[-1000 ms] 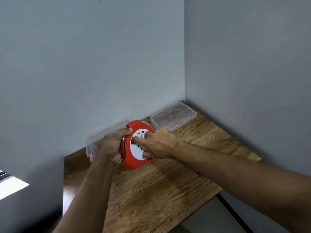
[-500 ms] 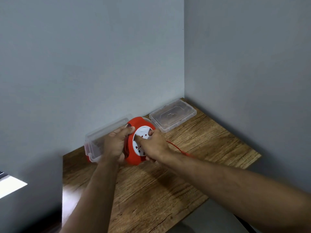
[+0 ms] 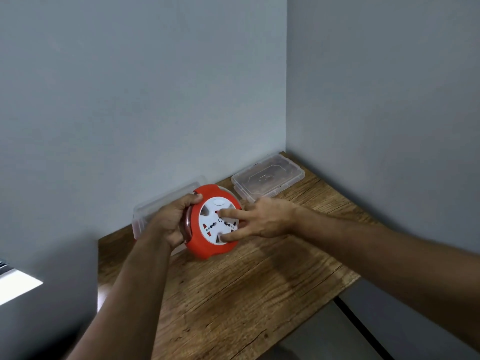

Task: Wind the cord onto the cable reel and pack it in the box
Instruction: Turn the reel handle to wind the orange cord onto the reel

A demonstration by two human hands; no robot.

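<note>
**Both hands on the red reel at the desk's back edge**

From my remote seat I see the round red plastic cable reel [image 3: 207, 249] with its white socket face stood on edge on the wooden desk [image 3: 246, 294], its face turned toward the camera and slightly to the right. The left hand [image 3: 172, 222] is wrapped around the reel's left rim, thumb over the top edge and fingers curled behind, a firm grasp on the reel's body. The right hand [image 3: 262, 220] is spread rather than closed: its extended fingers [image 3: 228, 212] press on the white face, one near the centre and another lower down at the face's bottom edge, with the palm off to the right of the reel. I cannot make out any loose cord on the desk, and the wound cord is hidden by the left hand and the rim.

Just behind the reel and the left hand, against the grey wall [image 3: 130, 100], stands the clear plastic storage box [image 3: 161, 206], open at the top. The reel is outside it, in front of it. The box's clear rectangular lid [image 3: 267, 179] lies flat on the desk in the corner to the right, apart from the box, just beyond the right hand.
</note>
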